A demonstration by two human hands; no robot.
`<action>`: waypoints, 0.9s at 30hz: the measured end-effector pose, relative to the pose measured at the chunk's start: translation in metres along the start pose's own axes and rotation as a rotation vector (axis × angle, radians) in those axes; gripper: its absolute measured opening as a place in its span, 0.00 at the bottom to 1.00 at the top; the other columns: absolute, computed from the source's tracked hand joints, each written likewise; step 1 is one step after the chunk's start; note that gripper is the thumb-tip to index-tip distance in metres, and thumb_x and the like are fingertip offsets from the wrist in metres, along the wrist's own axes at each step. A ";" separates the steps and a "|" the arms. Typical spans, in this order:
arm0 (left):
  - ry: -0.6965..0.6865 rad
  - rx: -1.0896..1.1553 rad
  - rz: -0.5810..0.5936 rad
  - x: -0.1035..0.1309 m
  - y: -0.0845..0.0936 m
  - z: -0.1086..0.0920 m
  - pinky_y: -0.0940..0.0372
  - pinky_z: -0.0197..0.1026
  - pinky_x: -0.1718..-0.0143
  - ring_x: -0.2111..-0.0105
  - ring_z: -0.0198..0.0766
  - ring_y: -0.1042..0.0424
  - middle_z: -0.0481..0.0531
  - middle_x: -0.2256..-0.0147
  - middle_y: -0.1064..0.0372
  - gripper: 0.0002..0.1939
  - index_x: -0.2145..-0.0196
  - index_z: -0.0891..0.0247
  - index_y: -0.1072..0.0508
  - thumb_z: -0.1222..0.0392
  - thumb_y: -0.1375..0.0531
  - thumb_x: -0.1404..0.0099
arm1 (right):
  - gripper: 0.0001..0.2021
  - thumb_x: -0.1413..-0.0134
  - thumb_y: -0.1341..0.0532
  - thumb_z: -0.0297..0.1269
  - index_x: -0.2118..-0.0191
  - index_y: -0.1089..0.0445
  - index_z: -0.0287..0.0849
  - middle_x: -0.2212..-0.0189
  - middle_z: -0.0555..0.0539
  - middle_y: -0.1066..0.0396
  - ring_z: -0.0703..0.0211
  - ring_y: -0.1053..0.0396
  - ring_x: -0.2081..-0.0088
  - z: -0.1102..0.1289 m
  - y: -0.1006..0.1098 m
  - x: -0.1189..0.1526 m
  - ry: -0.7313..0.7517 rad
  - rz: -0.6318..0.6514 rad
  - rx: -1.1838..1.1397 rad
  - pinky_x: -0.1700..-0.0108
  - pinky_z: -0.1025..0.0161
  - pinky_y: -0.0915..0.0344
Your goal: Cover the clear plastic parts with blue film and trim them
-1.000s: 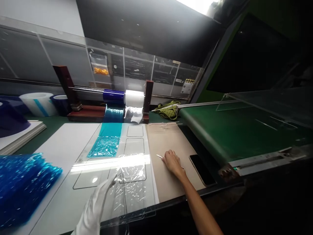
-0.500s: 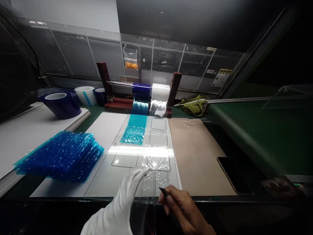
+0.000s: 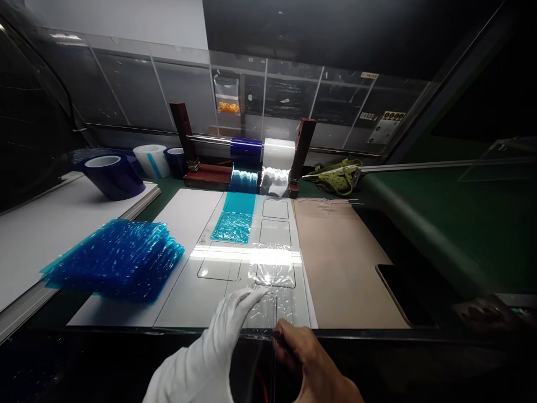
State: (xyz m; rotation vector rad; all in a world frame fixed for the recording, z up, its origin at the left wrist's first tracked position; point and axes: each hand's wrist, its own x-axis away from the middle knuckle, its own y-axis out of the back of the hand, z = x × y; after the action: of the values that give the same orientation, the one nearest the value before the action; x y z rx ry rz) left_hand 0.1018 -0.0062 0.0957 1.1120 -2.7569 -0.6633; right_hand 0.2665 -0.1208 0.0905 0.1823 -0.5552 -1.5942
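Observation:
My left hand (image 3: 226, 327), in a white glove, reaches over the front of the glass plate (image 3: 180, 296). Its fingers are stretched out, close together, with the tips on the clear film (image 3: 272, 271). Just right of it, my bare right hand (image 3: 304, 355) is closed around a dark, thin blade (image 3: 279, 337) at the plate's front edge, beside a thin straight line. Rectangular outlines show through the plate. Blue film (image 3: 235, 218) runs from the blue roll (image 3: 246, 150) onto the plate; the white roll (image 3: 279, 151) hangs beside it.
A stack of blue film sheets (image 3: 121, 257) lies left. Behind it are a large blue roll (image 3: 113, 179) and a white roll (image 3: 150, 159). Brown board (image 3: 339, 263) and a phone (image 3: 400, 294) are right. A green patterned pouch (image 3: 338, 176) lies behind.
My right hand with the blade has moved down to the plate's front edge. My left hand stays at the clear film. The whole view has shifted slightly.

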 end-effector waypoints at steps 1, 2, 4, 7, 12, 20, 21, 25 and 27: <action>0.000 -0.006 0.009 0.000 -0.001 -0.001 0.44 0.53 0.42 0.47 0.44 0.36 0.54 0.49 0.35 0.18 0.45 0.54 0.35 0.57 0.49 0.33 | 0.31 0.77 0.27 0.55 0.64 0.34 0.45 0.67 0.51 0.35 0.62 0.36 0.68 -0.002 -0.001 0.000 -0.013 -0.003 0.015 0.73 0.73 0.40; 0.000 -0.010 0.018 0.001 -0.001 -0.002 0.45 0.51 0.41 0.47 0.44 0.36 0.54 0.49 0.36 0.20 0.44 0.53 0.36 0.58 0.49 0.33 | 0.31 0.77 0.27 0.56 0.65 0.34 0.45 0.67 0.51 0.35 0.62 0.36 0.67 -0.005 -0.003 0.000 -0.022 -0.003 0.035 0.73 0.72 0.40; -0.009 -0.030 0.046 0.001 -0.002 -0.003 0.45 0.50 0.40 0.46 0.46 0.37 0.53 0.47 0.38 0.24 0.42 0.51 0.39 0.58 0.47 0.35 | 0.31 0.77 0.29 0.60 0.68 0.35 0.45 0.69 0.52 0.36 0.62 0.37 0.68 -0.011 -0.005 -0.001 -0.002 0.008 0.078 0.74 0.72 0.41; -0.048 -0.142 0.080 0.000 -0.003 -0.004 0.45 0.52 0.41 0.45 0.47 0.38 0.54 0.46 0.39 0.27 0.40 0.50 0.43 0.59 0.47 0.37 | 0.30 0.73 0.33 0.65 0.72 0.38 0.43 0.75 0.54 0.39 0.65 0.41 0.74 -0.020 -0.006 -0.005 0.138 -0.009 0.118 0.75 0.71 0.43; -0.145 -0.310 0.117 -0.004 -0.005 -0.004 0.43 0.53 0.42 0.45 0.48 0.39 0.56 0.46 0.40 0.36 0.37 0.52 0.49 0.56 0.42 0.42 | 0.28 0.60 0.41 0.68 0.74 0.39 0.43 0.81 0.55 0.46 0.67 0.48 0.78 -0.023 -0.008 -0.005 0.318 -0.097 0.071 0.78 0.71 0.45; -0.032 -0.438 -0.192 0.000 -0.015 -0.009 0.54 0.64 0.41 0.45 0.61 0.44 0.59 0.44 0.45 0.53 0.37 0.55 0.49 0.54 0.33 0.60 | 0.26 0.59 0.37 0.63 0.76 0.47 0.46 0.80 0.56 0.49 0.67 0.49 0.78 -0.044 0.012 -0.007 0.341 -0.521 0.037 0.79 0.70 0.45; -0.027 -0.405 -0.250 0.000 -0.016 -0.009 0.59 0.66 0.40 0.45 0.63 0.45 0.59 0.44 0.45 0.55 0.37 0.55 0.48 0.54 0.31 0.62 | 0.26 0.57 0.38 0.62 0.76 0.48 0.46 0.80 0.57 0.49 0.67 0.49 0.79 -0.052 0.024 -0.016 0.314 -0.565 0.076 0.79 0.69 0.46; -0.008 -0.091 -0.427 0.005 -0.017 -0.007 0.70 0.61 0.36 0.42 0.65 0.50 0.58 0.47 0.42 0.53 0.42 0.57 0.37 0.59 0.27 0.69 | 0.21 0.48 0.45 0.60 0.70 0.43 0.45 0.78 0.53 0.40 0.63 0.39 0.78 -0.088 0.081 -0.068 0.056 -0.597 0.509 0.73 0.65 0.40; 0.066 0.129 -0.540 0.013 -0.013 -0.006 0.72 0.57 0.35 0.39 0.64 0.55 0.58 0.47 0.41 0.51 0.46 0.60 0.32 0.65 0.27 0.73 | 0.21 0.46 0.47 0.58 0.67 0.38 0.43 0.70 0.45 0.32 0.54 0.32 0.69 -0.099 0.097 -0.083 -0.003 -0.598 0.596 0.68 0.59 0.37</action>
State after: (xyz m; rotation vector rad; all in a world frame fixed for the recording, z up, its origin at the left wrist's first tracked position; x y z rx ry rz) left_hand 0.1016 -0.0253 0.0947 1.8972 -2.4724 -0.4803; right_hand 0.4060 -0.0650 0.0309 0.8570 -1.0372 -1.9554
